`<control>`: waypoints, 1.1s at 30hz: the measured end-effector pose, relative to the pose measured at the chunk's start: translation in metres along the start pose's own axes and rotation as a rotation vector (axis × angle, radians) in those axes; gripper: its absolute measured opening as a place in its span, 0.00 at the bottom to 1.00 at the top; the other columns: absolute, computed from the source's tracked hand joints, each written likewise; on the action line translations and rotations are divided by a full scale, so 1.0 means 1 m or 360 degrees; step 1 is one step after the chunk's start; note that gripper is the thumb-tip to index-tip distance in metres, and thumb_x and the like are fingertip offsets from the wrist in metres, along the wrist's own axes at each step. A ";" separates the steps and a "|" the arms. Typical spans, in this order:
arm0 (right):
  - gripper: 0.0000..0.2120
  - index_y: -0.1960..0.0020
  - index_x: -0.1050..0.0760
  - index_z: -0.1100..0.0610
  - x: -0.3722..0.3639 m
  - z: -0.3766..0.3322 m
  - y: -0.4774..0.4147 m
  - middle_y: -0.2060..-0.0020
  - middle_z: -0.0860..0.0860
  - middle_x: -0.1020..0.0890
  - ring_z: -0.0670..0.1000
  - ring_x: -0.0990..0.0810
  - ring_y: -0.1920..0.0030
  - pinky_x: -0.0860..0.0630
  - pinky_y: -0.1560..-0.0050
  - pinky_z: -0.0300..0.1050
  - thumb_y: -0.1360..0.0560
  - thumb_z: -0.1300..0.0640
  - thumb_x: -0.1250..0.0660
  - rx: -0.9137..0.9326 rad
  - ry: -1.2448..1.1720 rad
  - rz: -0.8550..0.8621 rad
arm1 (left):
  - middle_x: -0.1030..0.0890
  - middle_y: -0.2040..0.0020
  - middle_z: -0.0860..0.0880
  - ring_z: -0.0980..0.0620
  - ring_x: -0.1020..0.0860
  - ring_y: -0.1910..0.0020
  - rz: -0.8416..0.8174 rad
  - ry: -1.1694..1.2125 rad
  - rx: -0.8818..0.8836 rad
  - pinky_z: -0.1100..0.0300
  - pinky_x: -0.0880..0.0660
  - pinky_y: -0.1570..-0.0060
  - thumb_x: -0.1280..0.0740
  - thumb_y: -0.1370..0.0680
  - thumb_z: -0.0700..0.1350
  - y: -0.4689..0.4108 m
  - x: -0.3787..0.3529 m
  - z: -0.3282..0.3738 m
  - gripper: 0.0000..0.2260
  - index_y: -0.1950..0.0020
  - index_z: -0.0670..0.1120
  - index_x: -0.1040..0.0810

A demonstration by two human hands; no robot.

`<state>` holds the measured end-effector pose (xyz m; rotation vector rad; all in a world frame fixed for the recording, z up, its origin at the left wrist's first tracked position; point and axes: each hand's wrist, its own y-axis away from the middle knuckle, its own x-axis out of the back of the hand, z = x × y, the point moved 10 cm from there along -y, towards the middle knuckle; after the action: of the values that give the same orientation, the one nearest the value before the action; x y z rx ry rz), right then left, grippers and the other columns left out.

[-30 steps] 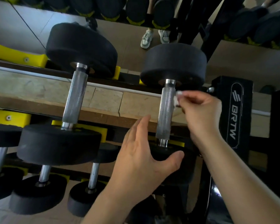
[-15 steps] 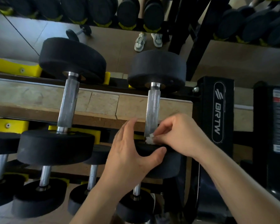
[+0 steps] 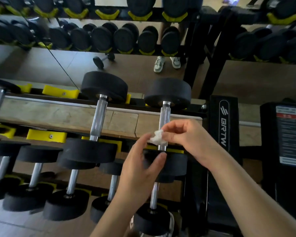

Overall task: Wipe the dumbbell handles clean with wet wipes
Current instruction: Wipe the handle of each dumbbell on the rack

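A black dumbbell with a knurled steel handle (image 3: 164, 115) lies on the top tier of the rack, at the right end. My right hand (image 3: 186, 134) pinches a small crumpled white wet wipe (image 3: 156, 137) against the lower part of that handle. My left hand (image 3: 140, 168) is just left of it, fingertips at the wipe and thumb on the near black head (image 3: 174, 164). A second dumbbell with a smooth steel handle (image 3: 98, 117) lies to the left on the same tier.
The rack's black upright (image 3: 223, 124) with white lettering stands right of my hands. Lower tiers hold several smaller dumbbells (image 3: 67, 202). A mirror behind shows more racks, a loose small dumbbell (image 3: 103, 59) on the floor and a person's white shoes (image 3: 167, 63).
My right hand ran the wipe from the top of the handle down to its lower end. My left hand stayed at the near head, its fingers now reaching the wipe. The camera tilted up.
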<state>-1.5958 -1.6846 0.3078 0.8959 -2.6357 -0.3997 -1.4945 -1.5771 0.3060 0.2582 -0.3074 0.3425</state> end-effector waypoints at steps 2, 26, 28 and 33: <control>0.05 0.52 0.18 0.54 -0.005 -0.008 0.025 0.56 0.51 0.15 0.51 0.17 0.51 0.23 0.44 0.49 0.27 0.56 0.29 -0.0001 -0.0302 0.0006 | 0.18 0.47 0.52 0.55 0.20 0.47 0.0144 0.0388 -0.0004 0.59 0.21 0.48 0.30 0.31 0.55 0.010 0.019 0.017 0.22 0.38 0.54 0.24; 0.03 0.60 0.17 0.51 -0.144 -0.074 0.220 0.62 0.51 0.17 0.48 0.20 0.60 0.26 0.61 0.40 0.33 0.56 0.25 0.0176 -0.1047 0.0438 | 0.18 0.62 0.47 0.52 0.20 0.63 -0.0256 0.1090 0.0024 0.62 0.21 0.60 0.33 0.29 0.41 0.149 0.184 0.025 0.05 0.59 0.46 0.17; 0.03 0.57 0.18 0.56 -0.163 -0.063 0.227 0.61 0.53 0.18 0.48 0.21 0.60 0.27 0.64 0.39 0.30 0.58 0.29 0.0101 -0.1291 0.0425 | 0.17 0.60 0.47 0.52 0.19 0.61 -0.0402 0.0636 -0.0061 0.65 0.23 0.60 0.32 0.27 0.39 0.161 0.186 0.012 0.05 0.56 0.46 0.17; 0.12 0.61 0.22 0.57 -0.195 -0.027 0.240 0.64 0.51 0.21 0.47 0.23 0.62 0.29 0.58 0.44 0.27 0.49 0.35 -0.0100 -0.1080 0.0522 | 0.16 0.54 0.55 0.58 0.19 0.53 -0.0395 -0.0101 -0.0167 0.65 0.23 0.55 0.34 0.22 0.35 0.182 0.185 -0.024 0.12 0.52 0.52 0.17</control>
<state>-1.5673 -1.3837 0.3773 0.3153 -3.2731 -0.8068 -1.3888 -1.3508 0.3816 0.2013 -0.3507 0.0732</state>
